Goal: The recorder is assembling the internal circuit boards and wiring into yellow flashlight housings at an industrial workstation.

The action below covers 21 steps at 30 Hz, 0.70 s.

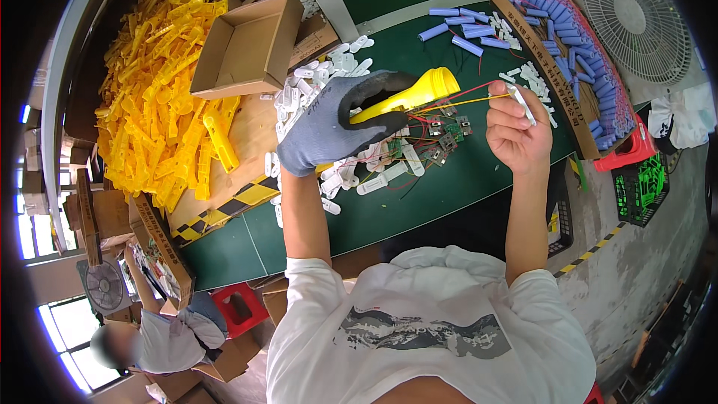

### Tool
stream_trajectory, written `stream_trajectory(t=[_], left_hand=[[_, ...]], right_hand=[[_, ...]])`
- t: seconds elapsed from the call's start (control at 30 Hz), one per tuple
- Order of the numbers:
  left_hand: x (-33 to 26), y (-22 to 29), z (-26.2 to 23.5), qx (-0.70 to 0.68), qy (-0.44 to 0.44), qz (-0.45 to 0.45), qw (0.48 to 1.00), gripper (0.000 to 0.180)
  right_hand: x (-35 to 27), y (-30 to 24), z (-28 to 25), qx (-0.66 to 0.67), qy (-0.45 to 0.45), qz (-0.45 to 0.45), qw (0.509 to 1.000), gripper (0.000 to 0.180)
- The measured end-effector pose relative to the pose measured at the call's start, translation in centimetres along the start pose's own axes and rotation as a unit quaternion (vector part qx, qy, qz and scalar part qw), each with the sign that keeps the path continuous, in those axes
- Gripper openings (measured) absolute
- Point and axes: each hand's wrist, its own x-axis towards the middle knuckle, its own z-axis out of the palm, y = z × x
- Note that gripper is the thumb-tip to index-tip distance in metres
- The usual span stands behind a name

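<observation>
My left hand (318, 123), in a grey and black glove, is closed around a yellow plastic flashlight housing (432, 88) with a round threaded end facing right. Red and yellow wires (465, 99) stretch from the housing across to my bare right hand (521, 135). Pinched in the right fingers is a small white strip (521, 104), and the wires reach up to it. Below the housing lies a tangle of small green circuit boards (449, 137) with wires. White plastic pieces (383, 179) are spread beneath and beside my gloved hand.
A heap of yellow housings (153, 97) fills the left, beside an open cardboard box (247, 49). Blue cylindrical batteries (467, 46) lie at the table's back; more fill a long carton (550, 60) at right, near a fan (634, 19). Another person (168, 337) sits at lower left.
</observation>
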Motion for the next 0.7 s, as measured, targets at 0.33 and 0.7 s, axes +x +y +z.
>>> stream_trajectory(t=[0.33, 0.7], left_hand=[[-0.7, 0.5, 0.0, -0.309, 0.044, -0.014, 0.950, 0.037], [1.5, 0.8, 3.1, -0.363, 0.205, -0.125, 0.900, 0.041]], right_hand=[[-1.4, 4.1, -2.0, -0.107, -0.074, 0.020, 0.991, 0.021], [0.8, 9.1, 0.9, -0.532, -0.052, -0.218, 0.817, 0.020]])
